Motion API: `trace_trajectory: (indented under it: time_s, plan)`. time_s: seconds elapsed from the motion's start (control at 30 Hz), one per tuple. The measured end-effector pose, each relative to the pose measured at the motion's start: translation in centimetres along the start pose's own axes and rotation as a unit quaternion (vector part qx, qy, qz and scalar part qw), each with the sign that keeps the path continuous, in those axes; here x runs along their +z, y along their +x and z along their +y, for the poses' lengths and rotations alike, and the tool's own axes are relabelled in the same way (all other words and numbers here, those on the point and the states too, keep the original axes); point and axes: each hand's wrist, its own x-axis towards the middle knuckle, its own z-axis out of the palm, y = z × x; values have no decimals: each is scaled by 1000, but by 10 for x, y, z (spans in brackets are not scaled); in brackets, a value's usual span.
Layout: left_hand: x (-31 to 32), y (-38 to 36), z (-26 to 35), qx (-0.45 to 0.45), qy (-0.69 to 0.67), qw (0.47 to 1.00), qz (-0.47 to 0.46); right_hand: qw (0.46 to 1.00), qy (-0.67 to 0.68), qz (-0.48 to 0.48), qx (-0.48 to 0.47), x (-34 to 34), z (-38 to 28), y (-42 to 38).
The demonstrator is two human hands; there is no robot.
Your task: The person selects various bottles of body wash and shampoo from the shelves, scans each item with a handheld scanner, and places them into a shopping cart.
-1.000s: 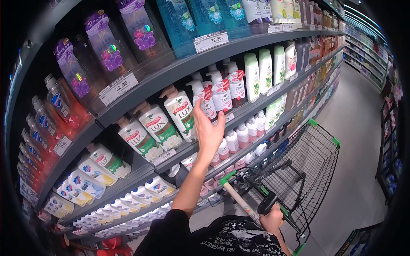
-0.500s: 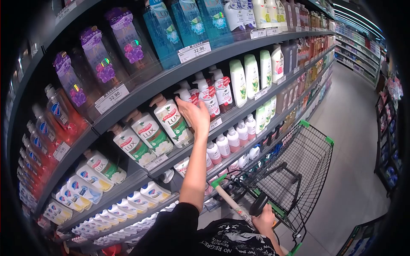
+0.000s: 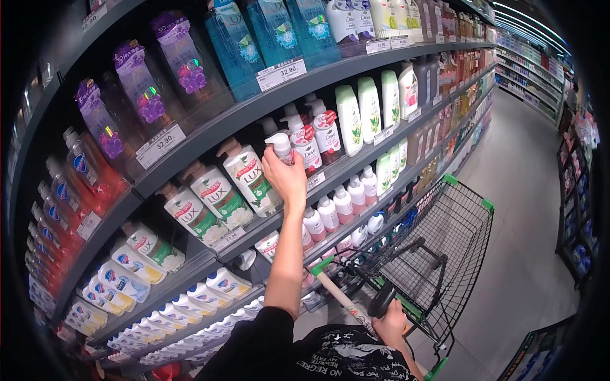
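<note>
My left hand (image 3: pixel 286 178) is closed around the upper part of a white pump bottle (image 3: pixel 278 143) at the middle shelf's front. My fingers hide most of its body. To the left stand white-and-green LUX pump bottles (image 3: pixel 249 178); Dove pump bottles (image 3: pixel 306 147) with red tags are just to the right. Lower right, my right hand (image 3: pixel 389 322) is closed at the beige handle (image 3: pixel 340 295) of a shopping cart (image 3: pixel 454 254). A black rounded object (image 3: pixel 382 300) sticks up beside its fingers; I cannot make out what it is.
Purple-labelled bottles (image 3: pixel 149 95) and blue LUX bottles (image 3: pixel 273 32) line the shelf above. Pink-and-white bottles (image 3: pixel 327 213) stand on the shelf below. Price tags (image 3: pixel 281 74) run along the shelf edges. The aisle floor (image 3: pixel 518 190) lies right of the cart, with a display rack (image 3: pixel 572 209) beyond.
My left hand has closed on the white pump bottle, whose pump top now shows above my fingers, in front of the others. My right hand stays at the cart handle. The view has shifted slightly.
</note>
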Motion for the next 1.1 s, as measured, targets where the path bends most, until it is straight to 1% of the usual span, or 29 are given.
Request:
trace_trajectory:
  time_s: [0.03, 0.13, 0.17, 0.23, 0.3, 0.53, 0.63, 0.67, 0.7, 0.77, 0.8, 0.83, 0.9, 0.93, 0.97, 1.03, 1.1]
  plan:
    - [0, 0, -2, 3, -1, 1000, -3, 1000, 2, 1, 3, 0, 0, -1]
    - [-1, -1, -7, -49, -34, 997, -46, 1000, 2, -7, 13, -3, -2, 0]
    - [-1, -5, -8, -47, -36, 997, -44, 1000, -8, -9, 15, -3, -3, 0]
    - [1, -14, -12, 6, -21, 999, -24, 1000, -18, -9, 14, -3, -3, 2]
    - [2, -19, -16, -1, -18, 999, -32, 1000, -19, -6, 15, -1, -1, 0]
    - [-6, -30, -14, 23, -59, 998, -23, 999, -28, -11, 28, 1, -1, 3]
    - [-22, -23, 0, 4, -103, 995, 8, 999, -25, -10, 25, 0, -1, 2]
    - [-30, -20, 3, -7, -135, 991, 1, 999, -20, -14, 24, -2, -3, 2]
    - [-44, -18, 19, -36, -152, 988, 0, 999, -23, -17, 24, -1, -3, 2]
    - [-58, -20, 17, -38, -204, 978, 20, 1000, -8, 0, 15, 2, 0, 2]
    - [-72, -23, 27, -53, -323, 945, 4, 1000, -12, -4, 15, 1, -2, 2]
    - [-81, -29, 26, -82, -343, 936, -14, 1000, -3, -5, 22, -2, -7, 2]
    - [-104, -44, 32, -202, -417, 882, -84, 1000, -1, -11, 28, -6, -8, 4]
    - [-104, -61, 19, -178, -420, 886, -80, 1000, 0, -7, 14, -6, -8, 5]
    - [-110, -78, 12, -195, -434, 873, -105, 1000, 3, -3, 1, -5, -8, 4]
    - [-116, -117, 0, -261, -459, 835, -154, 1000, -2, -14, 11, -3, -8, 5]
    - [-121, -151, 0, -350, -491, 780, -169, 999, -3, -18, 49, -6, -14, 7]
